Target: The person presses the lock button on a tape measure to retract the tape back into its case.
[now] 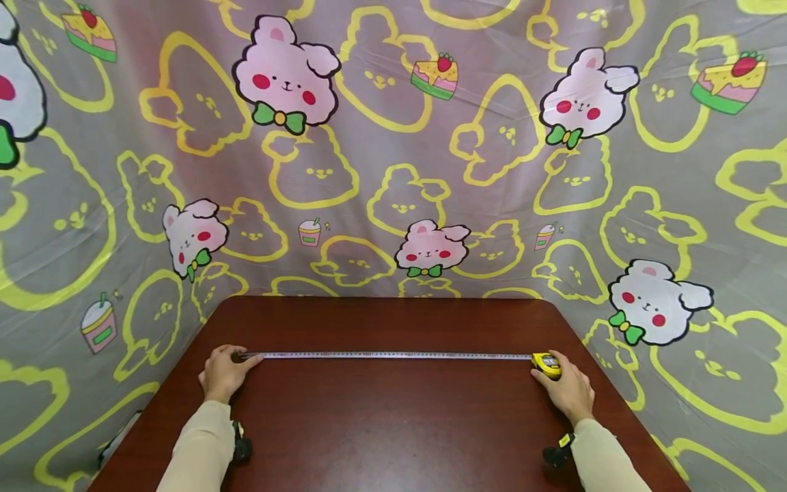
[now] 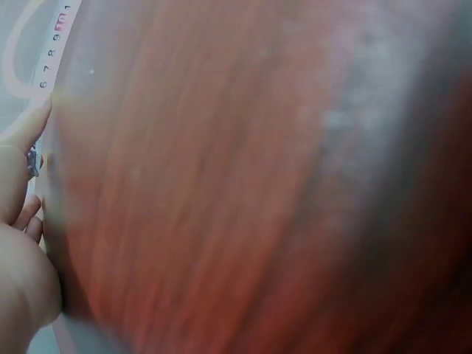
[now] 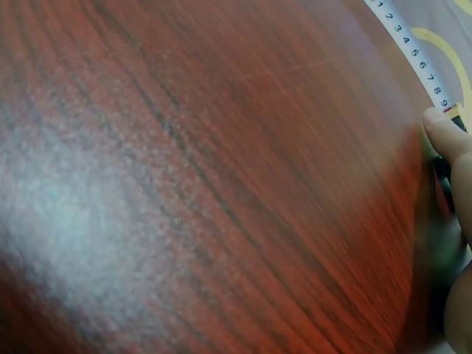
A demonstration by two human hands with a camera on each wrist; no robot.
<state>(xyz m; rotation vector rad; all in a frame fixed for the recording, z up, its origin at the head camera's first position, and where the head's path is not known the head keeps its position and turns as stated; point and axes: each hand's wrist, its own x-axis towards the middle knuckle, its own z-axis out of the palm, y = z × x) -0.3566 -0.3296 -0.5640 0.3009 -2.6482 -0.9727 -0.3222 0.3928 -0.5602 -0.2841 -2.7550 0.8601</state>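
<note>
A yellow tape measure is at the right of the table, gripped around its case by my right hand. Its pale blade runs straight across to my left hand, which pinches the blade near its end. In the left wrist view my thumb lies along the blade, by the printed 6. The right wrist view has my thumb at the mouth of the case, where the blade comes out near the 9. Most of the case is hidden there by my hand.
The brown wooden table has rounded far corners. A grey cloth with rabbit and cake prints hangs behind it and along both sides. Small dark cameras are strapped at both wrists, below the cream sleeves.
</note>
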